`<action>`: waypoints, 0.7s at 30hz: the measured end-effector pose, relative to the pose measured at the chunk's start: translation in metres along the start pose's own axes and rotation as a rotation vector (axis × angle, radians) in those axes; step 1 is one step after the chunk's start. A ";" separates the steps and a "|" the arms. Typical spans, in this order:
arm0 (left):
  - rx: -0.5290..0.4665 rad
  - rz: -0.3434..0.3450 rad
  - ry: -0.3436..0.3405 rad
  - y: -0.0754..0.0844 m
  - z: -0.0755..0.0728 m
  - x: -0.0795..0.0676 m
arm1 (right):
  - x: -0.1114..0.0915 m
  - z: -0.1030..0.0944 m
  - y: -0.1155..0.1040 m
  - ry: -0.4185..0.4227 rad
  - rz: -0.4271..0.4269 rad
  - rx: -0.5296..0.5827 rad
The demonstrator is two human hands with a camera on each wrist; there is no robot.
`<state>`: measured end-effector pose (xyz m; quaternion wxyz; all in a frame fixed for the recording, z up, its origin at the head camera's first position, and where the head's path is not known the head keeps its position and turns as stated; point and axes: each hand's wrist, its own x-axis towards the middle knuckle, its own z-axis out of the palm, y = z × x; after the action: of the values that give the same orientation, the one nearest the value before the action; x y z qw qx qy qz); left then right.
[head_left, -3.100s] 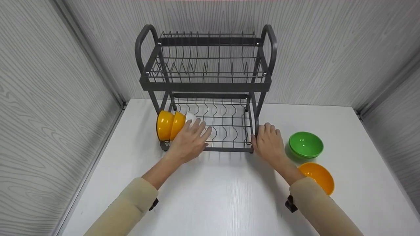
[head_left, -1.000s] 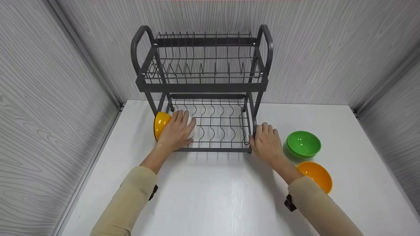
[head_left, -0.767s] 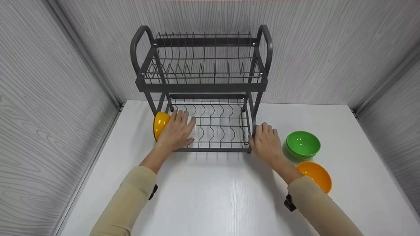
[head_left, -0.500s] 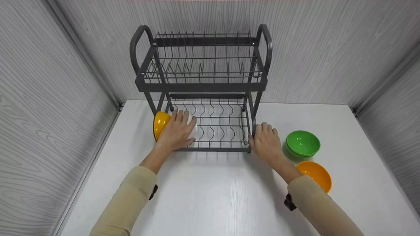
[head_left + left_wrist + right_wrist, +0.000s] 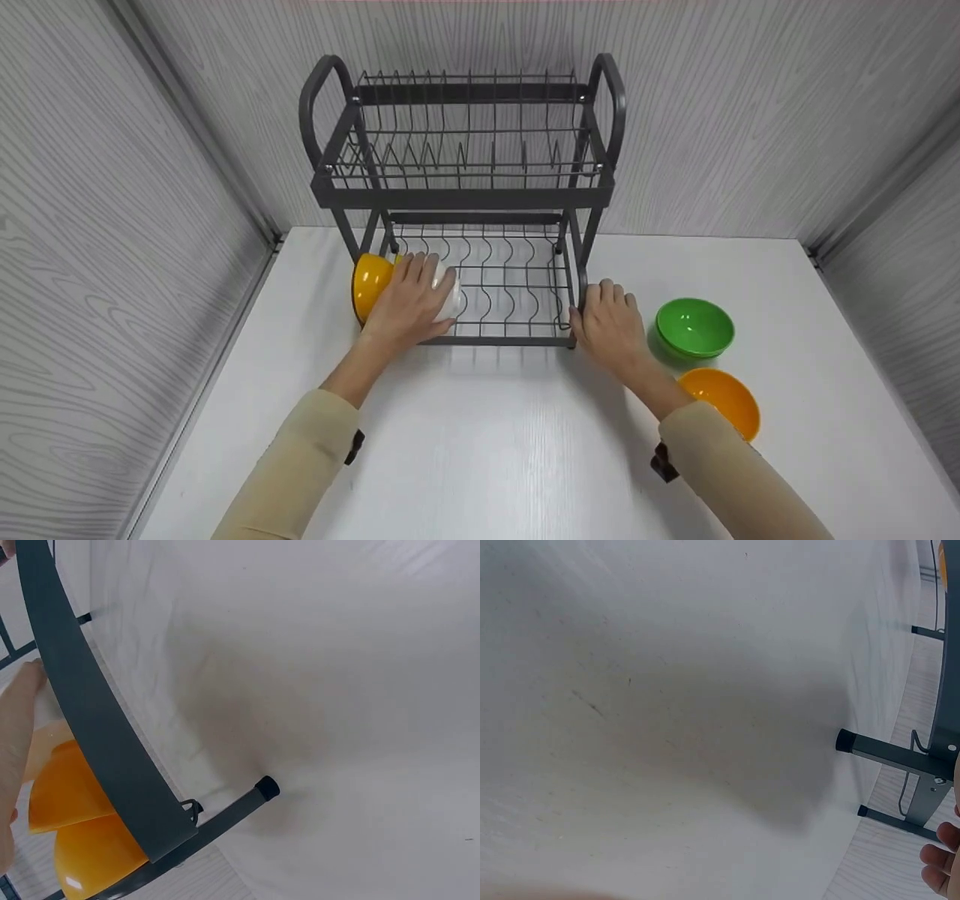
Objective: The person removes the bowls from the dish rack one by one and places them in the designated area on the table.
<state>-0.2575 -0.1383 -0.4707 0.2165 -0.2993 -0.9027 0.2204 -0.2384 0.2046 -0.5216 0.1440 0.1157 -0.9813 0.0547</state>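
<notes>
A black two-tier dish rack [image 5: 465,198] stands against the back wall. On its lower tier a yellow bowl [image 5: 369,285] sits on its side at the left end, with a second yellow bowl [image 5: 71,787] nested against it, mostly covered by the hand in the head view. My left hand [image 5: 405,304] holds a white bowl [image 5: 452,300] just right of these, fingers over the far side and thumb toward the front. My right hand [image 5: 611,326] grips the rack's lower right side; its fingertips [image 5: 937,859] show at the edge of the right wrist view.
Stacked green bowls [image 5: 696,328] rest on the white table [image 5: 480,450] to the right of the rack. Nearer, an orange bowl [image 5: 721,401] lies partly behind the right forearm. Grey wood-patterned walls [image 5: 150,225] enclose the table at the left, back and right.
My left hand moved left with the white bowl, pressing up to the yellow bowls, then shifted slightly right, uncovering more yellow. My right hand stays on the rack.
</notes>
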 end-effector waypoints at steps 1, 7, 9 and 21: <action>-0.009 -0.005 0.014 0.001 0.000 0.000 | 0.000 -0.001 0.000 0.000 0.001 0.000; -0.042 -0.053 0.089 0.004 0.000 -0.002 | 0.000 -0.001 0.001 -0.010 0.004 0.004; -0.051 -0.069 0.128 0.006 0.000 -0.004 | 0.000 -0.001 0.001 -0.011 0.004 0.003; -0.066 -0.124 0.307 0.019 -0.014 -0.008 | -0.001 0.000 0.000 -0.017 -0.002 -0.017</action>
<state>-0.2360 -0.1259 -0.4714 0.3553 -0.2801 -0.8825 0.1287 -0.2374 0.2049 -0.5220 0.1367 0.1159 -0.9828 0.0451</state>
